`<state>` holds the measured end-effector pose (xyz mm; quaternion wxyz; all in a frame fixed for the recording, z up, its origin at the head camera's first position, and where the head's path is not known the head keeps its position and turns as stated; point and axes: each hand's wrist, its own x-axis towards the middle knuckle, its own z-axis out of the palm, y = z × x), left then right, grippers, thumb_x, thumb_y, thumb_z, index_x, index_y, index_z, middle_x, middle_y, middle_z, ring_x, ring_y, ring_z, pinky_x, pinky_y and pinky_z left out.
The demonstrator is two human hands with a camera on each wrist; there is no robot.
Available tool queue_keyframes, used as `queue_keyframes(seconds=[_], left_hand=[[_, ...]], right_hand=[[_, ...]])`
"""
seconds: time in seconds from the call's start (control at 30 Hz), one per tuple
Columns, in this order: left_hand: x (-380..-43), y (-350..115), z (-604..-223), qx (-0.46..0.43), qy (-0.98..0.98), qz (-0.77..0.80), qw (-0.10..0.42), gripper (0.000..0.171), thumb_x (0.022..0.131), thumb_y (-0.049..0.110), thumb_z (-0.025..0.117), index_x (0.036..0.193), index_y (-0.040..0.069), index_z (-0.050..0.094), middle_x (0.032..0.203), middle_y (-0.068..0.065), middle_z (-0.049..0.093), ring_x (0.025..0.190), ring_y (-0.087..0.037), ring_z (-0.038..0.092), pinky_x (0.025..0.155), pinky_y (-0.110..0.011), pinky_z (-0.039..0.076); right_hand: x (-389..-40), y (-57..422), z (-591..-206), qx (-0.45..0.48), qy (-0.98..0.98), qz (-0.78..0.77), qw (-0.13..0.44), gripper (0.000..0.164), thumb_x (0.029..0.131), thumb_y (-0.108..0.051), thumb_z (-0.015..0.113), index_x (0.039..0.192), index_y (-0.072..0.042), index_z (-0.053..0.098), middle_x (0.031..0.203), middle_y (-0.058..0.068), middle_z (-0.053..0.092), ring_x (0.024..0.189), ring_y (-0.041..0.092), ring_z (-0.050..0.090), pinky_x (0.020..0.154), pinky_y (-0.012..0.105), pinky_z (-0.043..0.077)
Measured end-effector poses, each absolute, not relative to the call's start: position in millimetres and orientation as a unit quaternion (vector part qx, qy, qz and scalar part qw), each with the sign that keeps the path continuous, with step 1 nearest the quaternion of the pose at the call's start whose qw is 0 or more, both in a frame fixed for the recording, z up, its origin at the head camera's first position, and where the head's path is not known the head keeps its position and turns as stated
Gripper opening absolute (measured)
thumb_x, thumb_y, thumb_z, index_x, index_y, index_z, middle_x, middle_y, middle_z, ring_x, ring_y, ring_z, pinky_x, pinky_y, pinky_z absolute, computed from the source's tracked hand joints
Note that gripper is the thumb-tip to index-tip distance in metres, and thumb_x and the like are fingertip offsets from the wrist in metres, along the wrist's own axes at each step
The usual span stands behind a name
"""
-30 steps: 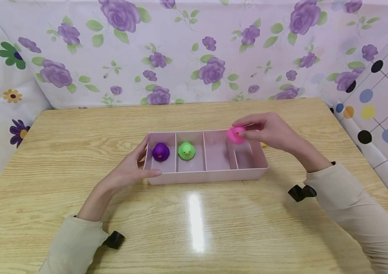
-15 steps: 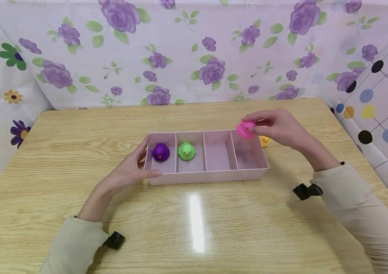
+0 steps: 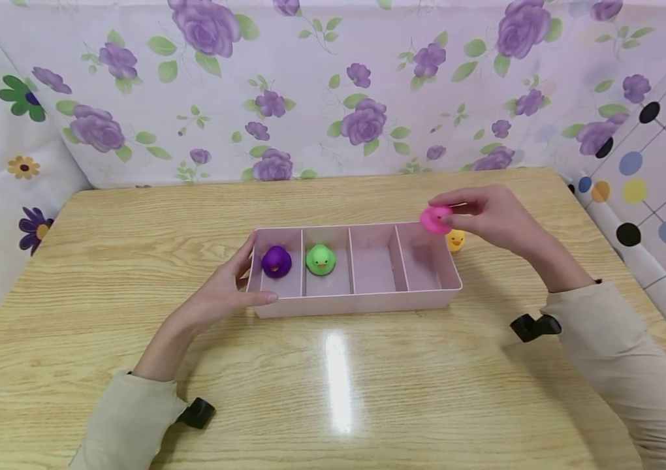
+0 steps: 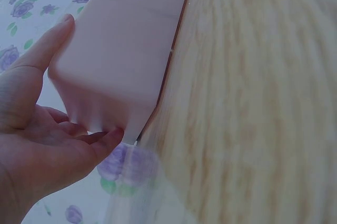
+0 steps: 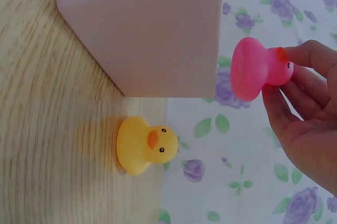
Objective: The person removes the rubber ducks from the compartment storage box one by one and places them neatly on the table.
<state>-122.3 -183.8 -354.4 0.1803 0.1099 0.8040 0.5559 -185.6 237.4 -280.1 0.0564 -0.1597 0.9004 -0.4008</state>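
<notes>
A pale pink box (image 3: pixel 350 303) with several compartments lies across the middle of the table. Its left end is held by my left hand (image 3: pixel 218 287), thumb along the front wall and fingers at the end wall (image 4: pixel 100 111). In the leftmost compartment sits a purple rubber duck (image 3: pixel 276 262), and beside it, one compartment over, a green rubber duck (image 3: pixel 320 260). My right hand (image 3: pixel 488 212) pinches a pink rubber duck (image 3: pixel 436 220) above the box's far right corner. On the table just beyond the right end stands a yellow rubber duck (image 5: pixel 145 145), partly hidden in the head view.
The wooden table (image 3: pixel 239 385) reaches back to a wall covering (image 3: pixel 309 78) with purple flowers. A dotted covering (image 3: pixel 662 215) borders the right side, and a white one with coloured flowers (image 3: pixel 21 167) the left.
My right hand has carried the pink rubber duck rightward, from over the divider to the box's right corner, uncovering the yellow rubber duck. The left hand and the box have stayed put.
</notes>
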Motion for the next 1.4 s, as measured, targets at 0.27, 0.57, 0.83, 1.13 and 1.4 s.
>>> queue_keyframes(seconds=[0.27,0.57,0.83,1.13,1.4], left_hand=[[-122.0,-184.0,-354.4,0.11,0.802,0.559,0.18,0.11,0.083,0.018,0.077,0.156,0.02,-0.005,0.157,-0.023,0.011,0.14,-0.04,0.023,0.113,-0.052,0.023],[-122.2,-183.5,-354.9,0.114,0.803,0.557,0.177,0.11,0.083,0.019,0.078,0.156,0.02,-0.005,0.158,-0.022,0.011,0.141,-0.039,0.022,0.113,-0.051,0.023],[-121.6,-183.5,-354.2,0.111,0.802,0.559,0.179,0.11,0.083,0.019,0.078,0.156,0.02,-0.005,0.157,-0.024,0.014,0.139,-0.04,0.025,0.112,-0.052,0.024],[-121.9,-183.7,-354.3,0.113,0.803,0.557,0.18,0.11,0.083,0.02,0.077,0.156,0.02,-0.005,0.158,-0.023,0.011,0.14,-0.04,0.023,0.112,-0.052,0.023],[-121.7,-184.1,-355.0,0.114,0.801,0.56,0.179,0.11,0.083,0.019,0.077,0.156,0.021,-0.005,0.157,-0.023,0.013,0.139,-0.039,0.024,0.112,-0.052,0.024]], right_hand=[[-189.4,243.5,-281.2,-0.157,0.903,-0.395,0.067,0.034,0.09,-0.02,0.07,0.122,-0.008,0.069,0.116,0.012,0.067,0.093,0.018,0.067,0.073,0.022,0.053],[-193.4,252.0,-280.8,-0.153,0.91,-0.381,0.058,0.037,0.089,-0.022,0.071,0.124,-0.009,0.068,0.117,0.011,0.067,0.09,0.012,0.066,0.074,0.019,0.053],[-195.0,259.2,-283.3,-0.15,0.914,-0.375,0.05,0.036,0.09,-0.022,0.071,0.123,-0.008,0.068,0.115,0.013,0.067,0.088,0.01,0.065,0.072,0.018,0.052],[-197.4,270.5,-289.4,-0.131,0.921,-0.363,0.06,0.039,0.09,-0.026,0.07,0.125,-0.008,0.067,0.118,0.013,0.066,0.092,0.013,0.065,0.073,0.017,0.051],[-198.9,277.6,-294.9,-0.111,0.924,-0.357,0.077,0.043,0.09,-0.03,0.07,0.128,-0.008,0.065,0.122,0.014,0.064,0.1,0.025,0.063,0.074,0.015,0.05]])
